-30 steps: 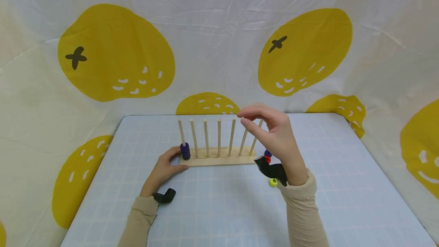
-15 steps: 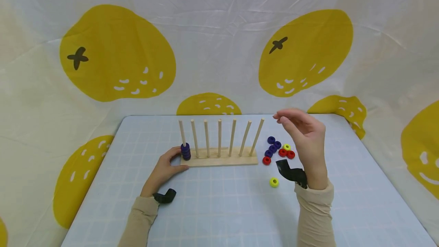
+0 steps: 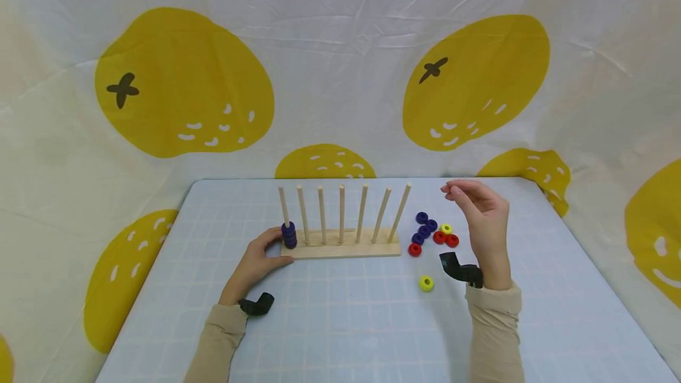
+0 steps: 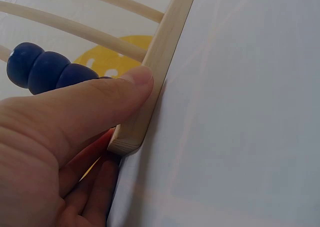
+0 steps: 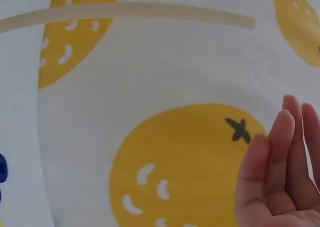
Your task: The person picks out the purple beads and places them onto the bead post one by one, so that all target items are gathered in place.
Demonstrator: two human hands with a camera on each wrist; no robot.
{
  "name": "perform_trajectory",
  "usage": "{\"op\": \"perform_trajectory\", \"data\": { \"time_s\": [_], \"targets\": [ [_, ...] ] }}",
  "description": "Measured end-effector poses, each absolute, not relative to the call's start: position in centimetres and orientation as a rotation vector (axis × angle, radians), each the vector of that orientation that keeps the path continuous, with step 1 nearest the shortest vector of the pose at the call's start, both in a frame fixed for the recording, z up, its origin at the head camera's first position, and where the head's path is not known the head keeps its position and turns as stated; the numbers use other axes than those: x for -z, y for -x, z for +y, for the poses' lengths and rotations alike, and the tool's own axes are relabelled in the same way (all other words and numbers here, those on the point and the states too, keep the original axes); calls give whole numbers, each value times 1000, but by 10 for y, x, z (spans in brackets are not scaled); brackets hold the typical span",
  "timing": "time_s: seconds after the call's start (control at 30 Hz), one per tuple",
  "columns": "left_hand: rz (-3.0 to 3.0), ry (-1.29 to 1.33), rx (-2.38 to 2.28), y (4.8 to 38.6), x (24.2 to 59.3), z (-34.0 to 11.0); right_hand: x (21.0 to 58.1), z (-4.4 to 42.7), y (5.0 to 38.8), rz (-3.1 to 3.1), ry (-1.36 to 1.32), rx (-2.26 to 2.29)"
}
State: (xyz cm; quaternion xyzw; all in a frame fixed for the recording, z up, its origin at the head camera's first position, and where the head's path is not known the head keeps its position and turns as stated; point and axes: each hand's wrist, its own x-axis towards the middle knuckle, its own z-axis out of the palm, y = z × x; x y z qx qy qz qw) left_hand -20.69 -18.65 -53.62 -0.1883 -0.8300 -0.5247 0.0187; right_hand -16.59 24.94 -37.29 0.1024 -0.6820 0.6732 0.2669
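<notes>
A wooden base (image 3: 340, 250) carries a row of upright pegs, and dark blue rings (image 3: 289, 236) are stacked on its leftmost peg. My left hand (image 3: 259, 263) grips the left end of the base; in the left wrist view the thumb of that hand (image 4: 85, 112) lies along the front edge beside the blue rings (image 4: 49, 69). Raised above the table at the right, my right hand (image 3: 485, 226) has thumb and fingertips close together with nothing visible between them. The right wrist view shows that hand (image 5: 280, 177) empty, its fingers extended.
Right of the base lie several loose blue rings (image 3: 424, 231), red rings (image 3: 439, 237) and a yellow ring (image 3: 446, 229). Another yellow ring (image 3: 426, 283) lies nearer the front of the table (image 3: 330, 324). A lemon-patterned cloth (image 3: 340, 75) hangs behind the table.
My right hand has moved right, away from the pegs, and slightly down, uncovering the loose rings. Its thumb and fingers have drawn closer together. My left hand stays on the base.
</notes>
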Motion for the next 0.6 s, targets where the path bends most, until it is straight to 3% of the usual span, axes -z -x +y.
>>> {"op": "perform_trajectory", "data": {
  "time_s": [0.3, 0.6],
  "targets": [
    [-2569, 587, 1642, 208, 538, -187, 425, 263, 189, -1985, -58, -1895],
    [-2562, 595, 1636, 208, 540, -187, 460, 277, 191, -2268, 42, -1895]
  ]
}}
